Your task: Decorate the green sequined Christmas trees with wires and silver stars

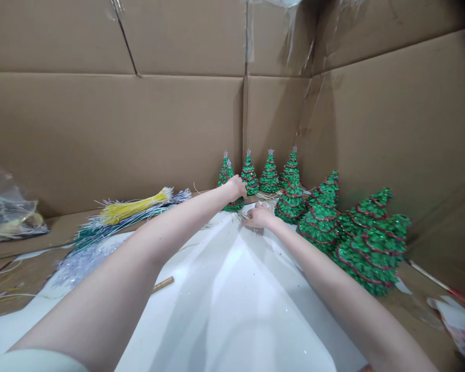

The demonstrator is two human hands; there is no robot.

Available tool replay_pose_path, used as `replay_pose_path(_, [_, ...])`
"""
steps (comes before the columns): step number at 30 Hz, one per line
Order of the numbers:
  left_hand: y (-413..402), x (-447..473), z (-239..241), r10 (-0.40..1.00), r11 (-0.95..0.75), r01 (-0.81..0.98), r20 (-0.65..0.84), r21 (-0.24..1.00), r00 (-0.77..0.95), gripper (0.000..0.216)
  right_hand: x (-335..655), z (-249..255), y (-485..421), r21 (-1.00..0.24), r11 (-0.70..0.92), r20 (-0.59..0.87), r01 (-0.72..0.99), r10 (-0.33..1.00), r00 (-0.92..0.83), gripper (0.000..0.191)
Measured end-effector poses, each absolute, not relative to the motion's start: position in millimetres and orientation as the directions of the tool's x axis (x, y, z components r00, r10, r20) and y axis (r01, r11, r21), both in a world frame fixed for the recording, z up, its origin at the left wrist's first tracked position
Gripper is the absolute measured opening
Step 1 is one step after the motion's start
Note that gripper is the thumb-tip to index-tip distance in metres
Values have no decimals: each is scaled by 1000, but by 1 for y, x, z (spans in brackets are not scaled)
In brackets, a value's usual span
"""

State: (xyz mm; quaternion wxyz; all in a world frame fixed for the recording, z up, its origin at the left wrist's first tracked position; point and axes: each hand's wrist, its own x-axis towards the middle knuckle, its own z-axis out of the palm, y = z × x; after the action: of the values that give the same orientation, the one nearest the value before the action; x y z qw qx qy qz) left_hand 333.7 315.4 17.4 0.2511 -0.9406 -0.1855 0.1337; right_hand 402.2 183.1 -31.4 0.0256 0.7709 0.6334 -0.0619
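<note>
At the back of the white table (232,289), my left hand (237,187) is closed around a small green Christmas tree (234,205) with red garland and a clear star on top. Its fingers partly cover the tree. Just right of that tree's base, my right hand (259,216) is low over the table, fingers bent in on thin pale wires (245,213). The fingertips are small and partly hidden. More small Christmas trees (269,173) stand in a row behind the hands, with wires (269,196) spread at their bases.
Larger trees (368,243) line the right side. Bundled yellow wires (135,206) lie at the left above green and white ones, near a heap of clear pieces (87,263). A brown stick (163,284) lies by my left forearm. Cardboard walls (112,134) enclose the back and right.
</note>
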Motion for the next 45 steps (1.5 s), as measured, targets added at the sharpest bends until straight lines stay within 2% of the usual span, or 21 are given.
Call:
replay_pose_path(5, [312, 337, 11, 398, -795, 302, -76, -525, 914, 34, 402, -30, 177, -66, -214, -81, 975, 975, 208, 59])
replay_pose_path(8, [306, 331, 7, 366, -787, 276, -57, -552, 929, 34, 403, -32, 174, -84, -218, -49, 972, 976, 214, 64])
replay_pose_path(14, [289, 306, 7, 276, -788, 227, 2, -572, 961, 32, 402, -35, 166, -131, -221, 14, 966, 974, 224, 60])
replay_pose_path(20, [259, 283, 16, 217, -819, 275, 172, -504, 961, 32, 402, -29, 145, -159, -234, 121, 959, 960, 254, 50])
replay_pose_path(26, [202, 247, 9, 286, -865, 393, 338, -312, 897, 18, 406, -4, 115, -146, -246, 297, 958, 913, 280, 41])
replay_pose_path(31, [155, 197, -3, 437, -862, 503, 409, -64, 801, 24, 411, 28, 82, -134, -260, 478, 956, 828, 293, 38])
replay_pose_path(34, [125, 158, -6, 495, -848, 524, 469, 76, 731, 16, 423, 42, 64, -142, -308, 563, 941, 757, 333, 43])
replay_pose_path(36, [103, 130, -8, 520, -839, 522, 510, 155, 685, 21, 434, 46, 57, -86, -401, 619, 912, 696, 364, 45])
replay_pose_path(40, [59, 73, -16, 554, -826, 487, 565, 284, 612, 25, 459, 49, 51, -64, -560, 672, 826, 588, 450, 50])
replay_pose_path(45, [21, 16, -33, 597, -801, 468, 555, 373, 580, 24, 476, 52, 50, -49, -632, 561, 774, 624, 545, 44])
